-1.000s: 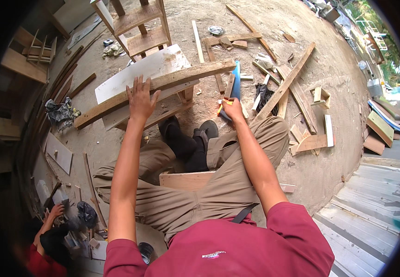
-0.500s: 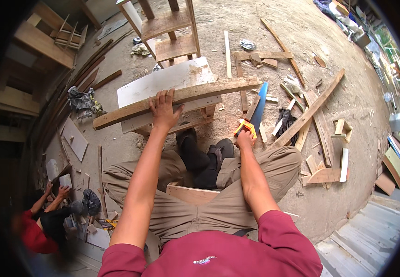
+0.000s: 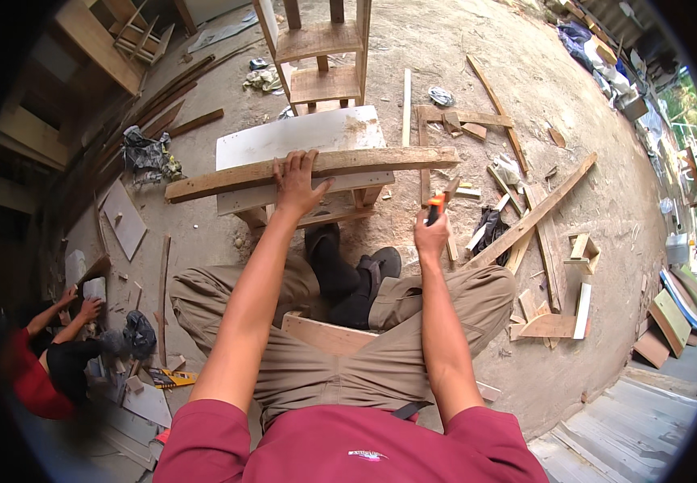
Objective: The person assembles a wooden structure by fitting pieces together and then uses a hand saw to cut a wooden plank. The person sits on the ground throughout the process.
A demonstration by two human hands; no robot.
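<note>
A long, slightly bowed wooden beam point(image 3: 364, 160) lies crosswise on a low bench with a white top point(image 3: 300, 130). My left hand point(image 3: 294, 181) bears down on the beam near its middle, fingers wrapped over the far edge and thumb spread to the right. Off the beam's right end, my right hand point(image 3: 431, 236) grips the orange and black handle of a handsaw point(image 3: 435, 208). Its blade is turned nearly edge-on, so it hardly shows. The saw looks apart from the beam.
Beyond the bench stands a wooden shelf frame point(image 3: 320, 84). Scrap boards lie to the right, among them a long slanting plank point(image 3: 537, 211) and a small wooden box point(image 3: 583, 251). At lower left another person point(image 3: 42, 366) handles a block; a yellow saw point(image 3: 173, 378) lies nearby.
My right hand has turned the saw, so its blue blade, seen flat before, is now almost edge-on. The left hand keeps its place on the beam. The whole view has shifted slightly.
</note>
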